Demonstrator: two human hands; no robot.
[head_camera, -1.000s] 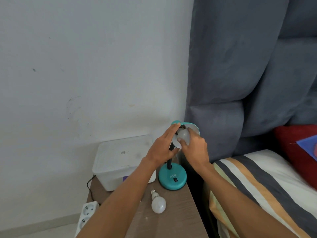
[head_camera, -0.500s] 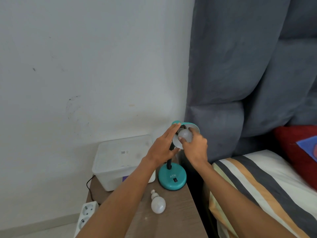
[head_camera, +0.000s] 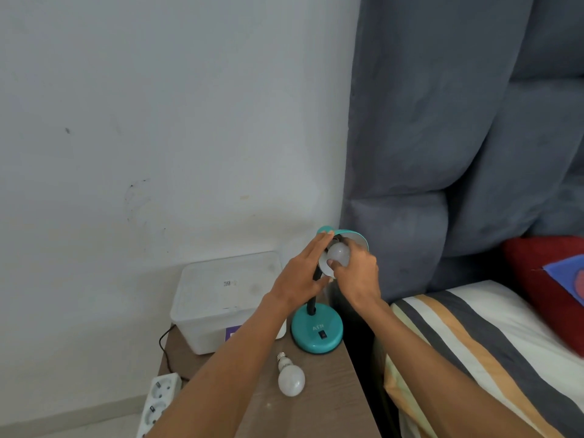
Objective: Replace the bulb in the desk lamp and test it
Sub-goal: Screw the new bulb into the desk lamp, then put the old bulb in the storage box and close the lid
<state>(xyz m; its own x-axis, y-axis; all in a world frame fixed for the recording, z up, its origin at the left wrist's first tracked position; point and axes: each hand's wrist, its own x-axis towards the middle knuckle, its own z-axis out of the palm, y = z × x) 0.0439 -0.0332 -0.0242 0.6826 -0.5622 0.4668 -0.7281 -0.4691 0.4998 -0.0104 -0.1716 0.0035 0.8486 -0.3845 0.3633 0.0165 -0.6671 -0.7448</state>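
A teal desk lamp stands on its round base [head_camera: 317, 331] at the back right of the wooden nightstand [head_camera: 316, 412], its shade [head_camera: 355, 237] tilted toward me. A white bulb [head_camera: 338, 252] sits in the shade's mouth. My right hand [head_camera: 357, 273] grips this bulb with thumb and fingers. My left hand [head_camera: 300, 273] is wrapped around the left side of the shade and the neck, steadying the lamp. A second white bulb [head_camera: 290, 377] lies loose on the nightstand in front of the base, screw cap pointing away from me.
A translucent white plastic box [head_camera: 221, 295] stands left of the lamp by the wall. A white power strip [head_camera: 158, 403] hangs off the nightstand's left edge with a black cord. A grey padded headboard [head_camera: 458, 137] and a striped bed [head_camera: 489, 343] lie to the right.
My right hand's fingers have shifted slightly around the bulb in the shade. The left hand, the lamp and the loose bulb stay where they were.
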